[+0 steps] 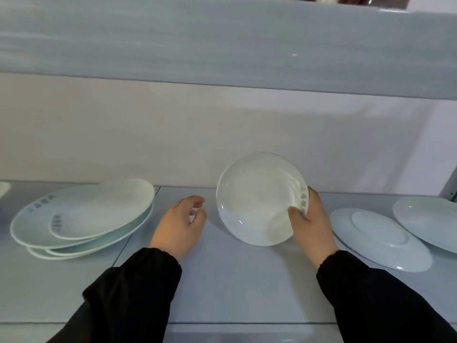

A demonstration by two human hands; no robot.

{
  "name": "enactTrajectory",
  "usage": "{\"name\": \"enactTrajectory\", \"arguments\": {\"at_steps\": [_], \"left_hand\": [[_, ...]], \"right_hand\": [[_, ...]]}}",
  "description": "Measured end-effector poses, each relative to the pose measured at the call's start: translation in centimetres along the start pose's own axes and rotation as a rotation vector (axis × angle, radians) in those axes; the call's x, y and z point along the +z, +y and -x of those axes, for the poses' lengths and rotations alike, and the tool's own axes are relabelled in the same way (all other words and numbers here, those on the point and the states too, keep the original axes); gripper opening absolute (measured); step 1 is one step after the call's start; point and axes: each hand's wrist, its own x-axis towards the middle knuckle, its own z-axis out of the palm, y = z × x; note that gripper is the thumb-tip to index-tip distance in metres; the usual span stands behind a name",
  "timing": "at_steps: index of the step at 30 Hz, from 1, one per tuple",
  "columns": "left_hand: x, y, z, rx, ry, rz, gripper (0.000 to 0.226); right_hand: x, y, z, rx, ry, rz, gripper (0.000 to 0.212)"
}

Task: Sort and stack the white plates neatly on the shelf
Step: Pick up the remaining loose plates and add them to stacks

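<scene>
**Right hand tilts one small plate above the shelf, left hand loose beside it**

The pale grey, glossy flat shelf (222, 280) carries everything; a second grey board runs overhead. Both arms reach forward in black sleeves (138, 293).

The right hand (312, 226) has its grip closed on the right rim of a small round white ceramic plate (257, 199), thumb on the face, fingers behind. The plate is tilted up, face toward the camera, its lower edge close to or on the shelf; I cannot tell which. Faint grey printed marks sit on the rim just by the thumb.

The left hand (180, 221) hangs just left of that plate, fingers curled, its grip loose and empty, touching nothing.

Well to the left of the left hand is an untidy stack of white plates (81, 219), at least four, with a small one lying off-centre on top; grey marks show on two rims.

Right of the right hand lie two more white plates: an upside-down plate (380, 240), foot ring up, and a far-right plate (427, 221) overlapping its edge.
</scene>
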Motion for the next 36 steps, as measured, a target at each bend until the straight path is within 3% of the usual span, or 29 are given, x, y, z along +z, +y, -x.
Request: {"name": "enactTrajectory", "arguments": {"at_steps": [3, 5, 7, 10, 20, 33, 36], "left_hand": [[0.1, -0.2, -0.1, -0.006, -0.011, 0.011, 0.034], [0.0, -0.3, 0.0, -0.017, -0.015, 0.014, 0.036], [-0.1, -0.2, 0.2, -0.025, -0.034, 0.010, 0.037], [-0.2, 0.0, 0.6, -0.033, -0.057, 0.006, 0.038], [-0.6, -0.9, 0.4, -0.028, -0.075, -0.010, 0.029], [-1.2, -1.3, -0.1, -0.026, -0.105, -0.115, 0.039], [-0.8, -0.8, 0.0, -0.003, -0.121, -0.102, 0.021]], "right_hand": [[0.2, 1.0, -0.4, 0.061, -0.157, 0.142, 0.059], [0.3, 1.9, -0.5, 0.060, -0.332, 0.421, 0.062], [0.2, 2.4, -0.4, 0.013, -0.460, 0.612, 0.051], [0.0, 1.9, 0.2, 0.055, -0.560, 0.593, 0.040], [-0.1, 1.2, 0.7, 0.034, -0.617, 0.555, 0.046], [-0.1, 1.6, 0.3, 0.020, -0.620, 0.560, 0.051], [-0.4, 2.1, 0.1, 0.029, -0.558, 0.537, 0.054]]}}
